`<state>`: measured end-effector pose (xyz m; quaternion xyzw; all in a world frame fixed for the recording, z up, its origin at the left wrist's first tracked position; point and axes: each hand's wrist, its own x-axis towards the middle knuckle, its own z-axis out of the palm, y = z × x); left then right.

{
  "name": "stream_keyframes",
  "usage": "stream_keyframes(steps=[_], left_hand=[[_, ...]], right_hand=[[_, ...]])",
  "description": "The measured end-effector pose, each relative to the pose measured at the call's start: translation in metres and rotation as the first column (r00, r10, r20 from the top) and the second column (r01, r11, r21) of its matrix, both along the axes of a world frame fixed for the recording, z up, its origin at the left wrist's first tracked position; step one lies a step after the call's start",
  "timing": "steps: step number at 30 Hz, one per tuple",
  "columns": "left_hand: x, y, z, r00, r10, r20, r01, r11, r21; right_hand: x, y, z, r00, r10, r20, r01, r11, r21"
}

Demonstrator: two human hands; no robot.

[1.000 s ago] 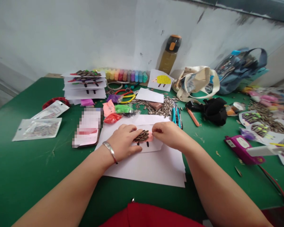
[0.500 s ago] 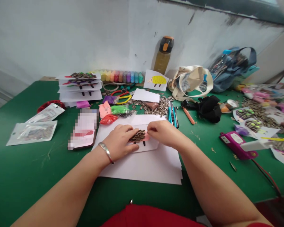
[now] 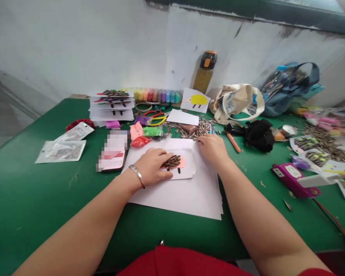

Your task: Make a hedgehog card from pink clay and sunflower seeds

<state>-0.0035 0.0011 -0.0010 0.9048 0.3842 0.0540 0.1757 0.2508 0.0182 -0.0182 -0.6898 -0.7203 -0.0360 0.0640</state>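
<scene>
A small white card (image 3: 186, 175) lies on a stack of white paper (image 3: 175, 203). It carries a hedgehog picture with a pink clay head (image 3: 183, 162), black feet and a back of overlapping sunflower seeds (image 3: 172, 161). My left hand (image 3: 151, 166) rests on the card's left side, thumb and fingers apart around the seed back. At the near edge of a loose sunflower seed pile (image 3: 201, 128), my right hand (image 3: 212, 147) has its fingers bent together. Whatever its fingertips may hold is hidden.
Bags of coloured clay (image 3: 140, 142) and a phone (image 3: 113, 151) lie left of the seeds. Stacked cards (image 3: 112, 115), a yellow hedgehog card (image 3: 195, 100), a bottle (image 3: 204, 73) and a cloth bag (image 3: 238, 103) stand behind. A purple glue gun (image 3: 293, 180) lies right.
My right hand has left the hedgehog's head and moved away and right to the seed pile. The pink head now shows. My left hand stays on the card; the view has shifted slightly.
</scene>
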Motion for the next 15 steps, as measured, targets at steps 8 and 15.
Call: stream_keyframes(steps=[8,15], left_hand=[[0.0012,-0.0041,-0.0002,1.000,0.024,-0.008,-0.024,1.000,0.018],[-0.0011,-0.0020,0.0031,1.000,-0.011,-0.024,0.011,1.000,0.003]], right_hand=[[-0.0010,0.0009,0.0015,1.000,-0.019,-0.007,0.019,1.000,-0.006],[-0.0048,0.0077,-0.0035,0.999,-0.023,0.039,0.022,1.000,0.019]])
